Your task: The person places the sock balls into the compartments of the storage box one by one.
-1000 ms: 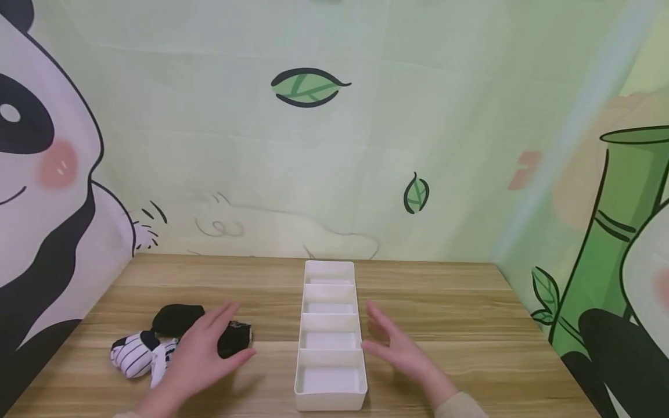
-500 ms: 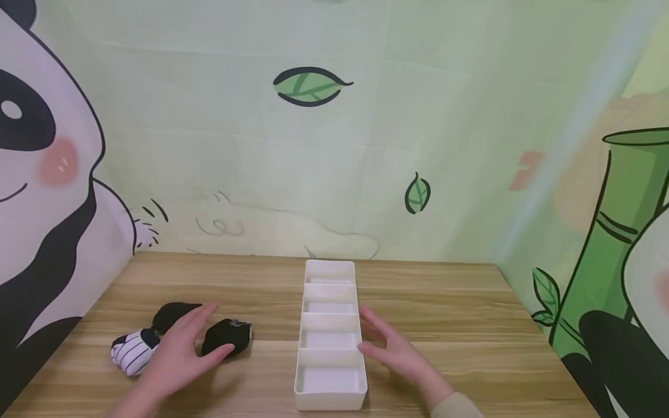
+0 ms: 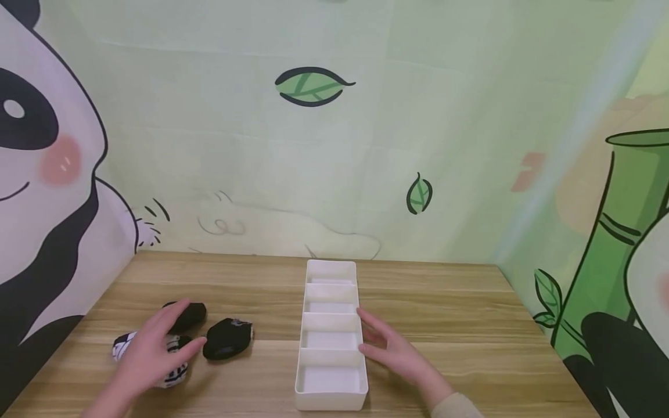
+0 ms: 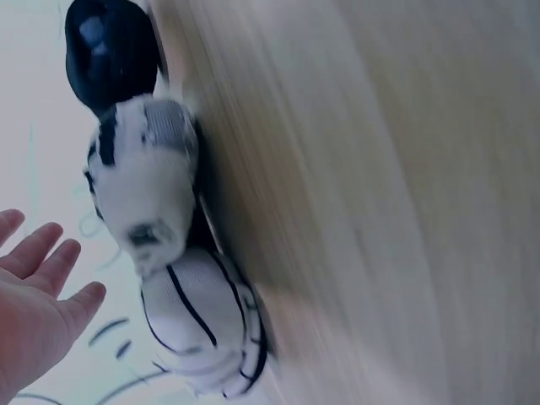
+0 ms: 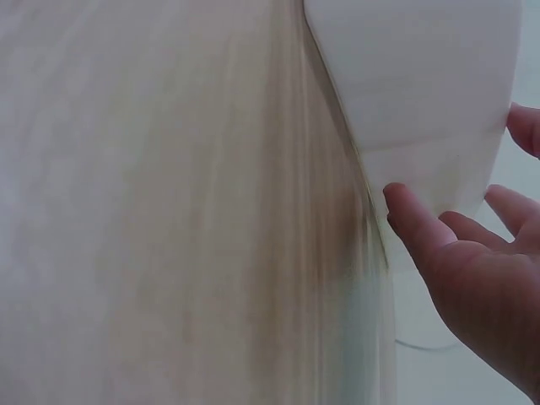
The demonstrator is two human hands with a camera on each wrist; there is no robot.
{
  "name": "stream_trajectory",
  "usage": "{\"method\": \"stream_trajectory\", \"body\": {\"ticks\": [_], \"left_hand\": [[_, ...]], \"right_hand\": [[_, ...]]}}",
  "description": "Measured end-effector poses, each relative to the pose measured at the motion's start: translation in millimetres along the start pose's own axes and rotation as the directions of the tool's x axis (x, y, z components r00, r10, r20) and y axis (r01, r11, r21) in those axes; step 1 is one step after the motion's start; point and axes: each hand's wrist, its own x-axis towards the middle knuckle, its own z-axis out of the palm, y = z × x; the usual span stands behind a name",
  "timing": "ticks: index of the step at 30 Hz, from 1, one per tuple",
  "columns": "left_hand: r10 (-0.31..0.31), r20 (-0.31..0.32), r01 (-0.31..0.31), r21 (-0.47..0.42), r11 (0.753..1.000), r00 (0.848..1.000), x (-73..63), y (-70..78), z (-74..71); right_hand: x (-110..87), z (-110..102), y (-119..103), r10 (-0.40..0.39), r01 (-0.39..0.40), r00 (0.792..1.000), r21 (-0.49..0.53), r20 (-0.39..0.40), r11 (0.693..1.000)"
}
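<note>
My left hand (image 3: 148,351) hovers over a cluster of balled-up socks on the left of the table, fingers spread, holding nothing. Partly behind it are a black sock ball (image 3: 192,317), a white striped sock ball (image 4: 198,312) and a grey-and-white patterned one (image 3: 176,376). Another black sock ball (image 3: 228,338) lies just right of the thumb. A long white divided box (image 3: 331,400) stands mid-table, its compartments bare. Against its right side rest the fingertips of my right hand (image 3: 394,351), fingers extended; the right wrist view shows them at the box wall (image 5: 422,101).
The wooden table (image 3: 444,313) reaches back to a wall cloth (image 3: 235,145) printed with pandas, leaves and bamboo. Bare tabletop lies between the socks and the box, and to the right of my right hand.
My left hand has moved left across the sock balls, uncovering the right black one. My right hand has come slightly left, up to the box's side. The box stays put.
</note>
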Motion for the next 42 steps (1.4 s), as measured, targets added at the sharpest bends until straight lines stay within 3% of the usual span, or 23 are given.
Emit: {"method": "stream_trajectory", "body": {"ticks": [13,26,34,42], "left_hand": [[-0.084,0.006,0.084,-0.04,0.996,0.996,-10.2,-38.6,-25.0],[0.065,0.033,-0.062,-0.083,0.995,0.997,-25.1,-82.4,-36.3],[0.058,0.11,-0.037,-0.185,0.982,0.992,-25.0,-98.0,-40.2],[0.108,0.122,-0.088,-0.162,0.983,0.987,-24.3,-103.3,-38.1]], "right_hand": [[0.5,1.4,-1.2,0.019,-0.019,1.0,0.013,0.002,1.0],[-0.3,1.0,-2.2,0.034,-0.034,0.999,0.035,0.002,0.999],[0.0,1.1,-0.6,0.025,-0.026,1.0,0.048,0.012,0.999],[0.2,0.8,0.1,0.02,-0.021,1.0,0.052,0.016,0.998]]}}
